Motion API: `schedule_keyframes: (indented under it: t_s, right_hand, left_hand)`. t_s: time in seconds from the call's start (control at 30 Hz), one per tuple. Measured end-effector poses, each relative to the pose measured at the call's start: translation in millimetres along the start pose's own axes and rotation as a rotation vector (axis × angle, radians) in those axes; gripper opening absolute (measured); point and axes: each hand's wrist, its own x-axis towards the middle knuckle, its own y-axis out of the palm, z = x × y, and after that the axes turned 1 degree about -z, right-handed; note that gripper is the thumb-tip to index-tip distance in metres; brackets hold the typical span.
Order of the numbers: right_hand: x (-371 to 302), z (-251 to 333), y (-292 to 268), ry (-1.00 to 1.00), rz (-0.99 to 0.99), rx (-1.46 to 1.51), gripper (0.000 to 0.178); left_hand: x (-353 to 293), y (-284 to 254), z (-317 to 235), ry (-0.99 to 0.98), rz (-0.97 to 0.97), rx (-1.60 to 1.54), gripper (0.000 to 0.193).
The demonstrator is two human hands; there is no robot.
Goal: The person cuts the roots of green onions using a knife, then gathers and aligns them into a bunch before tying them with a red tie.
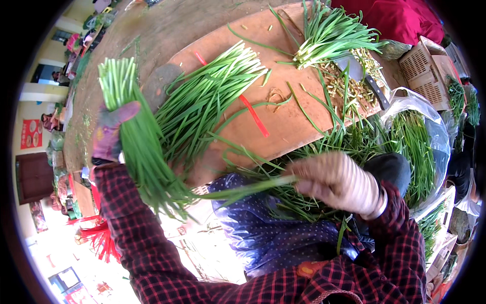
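My left hand (pixel 115 126), in a purple glove, is wrapped round a thick bunch of garlic chives (pixel 144 147), pale cut ends up and green tips hanging. My right hand (pixel 336 183), somewhat blurred, pinches a few garlic chive leaves (pixel 253 187) that stretch toward the bunch's lower tips. On the wooden board (pixel 278 121) lies another bundle of garlic chives (pixel 212 86), with a red tie strip (pixel 254 116) passing beneath it. At the board's far end rests a further pile of garlic chives (pixel 334 38), beside a cleaver (pixel 362 76) with a black handle.
Chopped stem ends (pixel 349 93) lie around the cleaver. Loose chives (pixel 304 202) cover my lap to the right, near a clear plastic bag (pixel 422 147) full of chives. A beige crate (pixel 422 71) stands at the far right. Red strips (pixel 98 238) hang at the left.
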Motion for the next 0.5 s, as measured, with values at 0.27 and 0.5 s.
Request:
schedule_keyframes:
  t_s: [0.27,0.5]
  right_hand:
    - [168,-120,0,0.122,-0.157,-0.852,0.019]
    - [182,-119,17,0.012,-0.42,-0.843,0.024]
  left_hand:
    - [44,55,-12,0.386,0.105,0.393,0.048]
    - [101,71,125,0.092,-0.152,0.523,0.055]
